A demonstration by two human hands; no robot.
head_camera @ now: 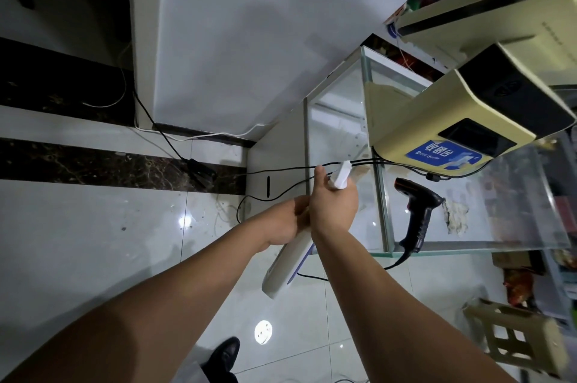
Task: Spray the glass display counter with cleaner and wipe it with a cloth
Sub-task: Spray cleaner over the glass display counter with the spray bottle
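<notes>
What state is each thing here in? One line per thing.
spray bottle: tilted, held in both hands
left hand: grips the bottle's body
right hand: grips the spray head
cloth: crumpled, lying untouched on the glass counter
barcode scanner: lying on the counter
register screen: dark

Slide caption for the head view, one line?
Left hand and right hand grip a white spray bottle by the glass counter, where a black scanner and cloth lie.

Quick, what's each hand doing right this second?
The left hand grips the body of the spray bottle.
The right hand grips the same bottle at its spray head.
</notes>
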